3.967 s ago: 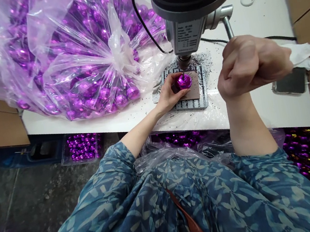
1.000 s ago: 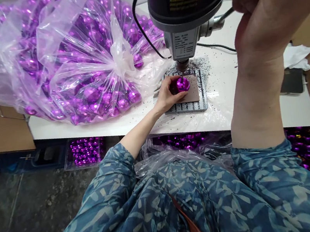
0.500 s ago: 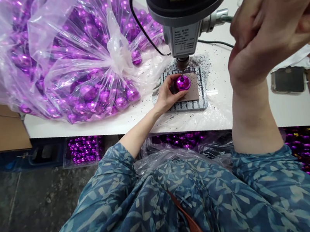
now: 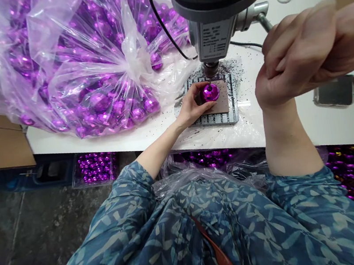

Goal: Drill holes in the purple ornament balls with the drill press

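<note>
The right hand (image 4: 305,51) has dropped back from the upper right and now hangs at about 2 o'clock, blurred by motion, beside the feed lever (image 4: 265,22) of a benchtop drill press (image 4: 211,10). Its fingers (image 4: 296,35) curl together into a loose fist, pressed against one another rather than spread; the lever's far end disappears behind them, so it may be in their grasp, though the blur makes that hard to say. The left hand (image 4: 191,107) lies at 12 o'clock, fingers fanned around a shiny purple ornament ball (image 4: 210,92), cupping it from the near side and pinning it on a tan pad (image 4: 224,102). That pad sits on the slotted metal drill table (image 4: 208,120). The thin drill bit (image 4: 208,83) comes down from the chuck (image 4: 210,70) and meets the top of the ball, with the ball directly below it. Black specks of debris (image 4: 237,67) scatter across the white workbench (image 4: 323,122) around the table. A tied clear plastic bag of purple ornament balls (image 4: 85,62) bulges at 10 o'clock, a phone (image 4: 335,93) lies at 2 o'clock, and a tray of purple balls (image 4: 95,168) sits below the bench edge at 10 o'clock.
</note>
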Tool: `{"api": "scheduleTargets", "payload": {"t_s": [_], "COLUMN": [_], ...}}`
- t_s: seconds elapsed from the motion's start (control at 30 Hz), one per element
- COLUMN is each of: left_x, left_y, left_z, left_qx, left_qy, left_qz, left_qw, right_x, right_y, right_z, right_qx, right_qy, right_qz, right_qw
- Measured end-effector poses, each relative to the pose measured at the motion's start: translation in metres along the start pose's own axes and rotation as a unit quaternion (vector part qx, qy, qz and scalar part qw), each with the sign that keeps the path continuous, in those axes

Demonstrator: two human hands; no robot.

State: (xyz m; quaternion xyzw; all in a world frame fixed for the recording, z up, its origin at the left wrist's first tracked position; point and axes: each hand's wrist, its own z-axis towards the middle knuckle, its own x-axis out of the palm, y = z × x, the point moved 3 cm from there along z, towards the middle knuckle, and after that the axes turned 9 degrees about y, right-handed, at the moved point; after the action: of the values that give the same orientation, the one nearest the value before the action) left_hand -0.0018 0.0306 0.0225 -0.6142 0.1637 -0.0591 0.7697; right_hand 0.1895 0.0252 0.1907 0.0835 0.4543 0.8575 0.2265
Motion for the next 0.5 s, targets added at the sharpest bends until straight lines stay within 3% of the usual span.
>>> {"api": "scheduleTargets", "payload": {"t_s": [0.1,0.33,0.43,0.5], "left_x": [0.0,0.001,0.002,0.002], "left_y": [-0.001,-0.001,-0.001,0.002], "left_z": [0.0,0.0,-0.001,0.0], "left_qx": [0.002,0.011,0.012,0.02], "left_qy": [-0.002,0.002,0.002,0.005], "left_qz": [0.001,0.002,0.002,0.001], "left_qw": [1.0,1.0,1.0,1.0], "right_x": [0.006,0.012,0.013,0.014], "right_y": [-0.012,-0.052,-0.05,-0.034], "right_z": [-0.003,-0.001,-0.006,-0.005], "right_qx": [-0.033,-0.059,-0.066,-0.064], "right_qy": [0.043,0.049,0.056,0.058], "right_qz": [0.003,-0.035,-0.031,-0.022], "right_qw": [0.999,0.996,0.996,0.996]}}
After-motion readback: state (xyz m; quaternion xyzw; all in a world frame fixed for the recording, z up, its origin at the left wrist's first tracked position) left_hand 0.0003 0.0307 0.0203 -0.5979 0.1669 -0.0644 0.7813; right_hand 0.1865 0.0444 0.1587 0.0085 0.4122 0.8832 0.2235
